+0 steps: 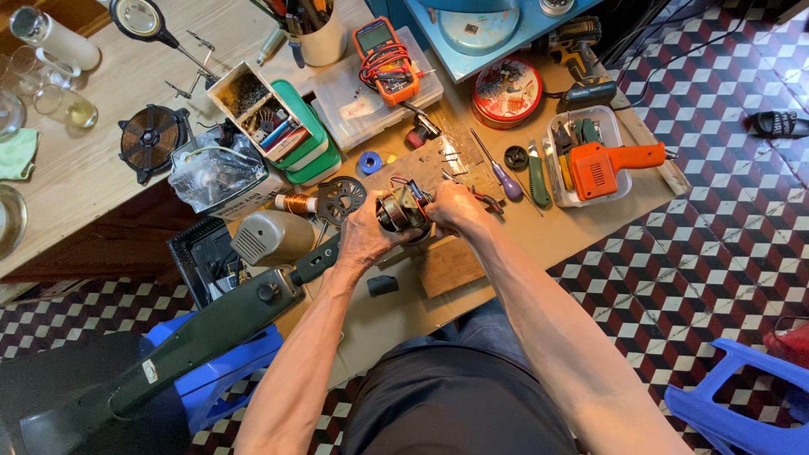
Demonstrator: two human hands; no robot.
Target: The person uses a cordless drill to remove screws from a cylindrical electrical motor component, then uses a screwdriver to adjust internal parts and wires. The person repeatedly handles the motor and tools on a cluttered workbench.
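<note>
Both hands meet over the middle of the cardboard-covered bench [539, 244], closed round a small electric motor [401, 211] w/ red and dark leads coming off its top. Left hand [364, 238] wraps the motor from the near-left side, fingers curled under and round the body, prob. to keep it from turning. Right hand [453, 208] grips from the right, fingers pinched in at the wire end; can't tell if a tool is in it. Motor is held just above a wooden block [447, 268], not resting flat, so both sides stay reachable.

Loose parts sit close by, within reach w/o letting go: copper wire spool [296, 204] and a black slotted disc [341, 198] just left of the left hand, purple-handled screwdriver [504, 179] and green-handled knife [538, 187] right of the right hand. Orange soldering gun [605, 164] lies in a clear tray near the bench's right edge. Orange multimeter [383, 59] sits on a clear box at the back.

Grey-green fan housing [270, 238] and its long dark stand [194, 337] crowd the near-left, overhanging the bench edge above a blue stool [227, 371]. Little room left of the hands; more bare bench to the near right, btw. the block and the front edge.
</note>
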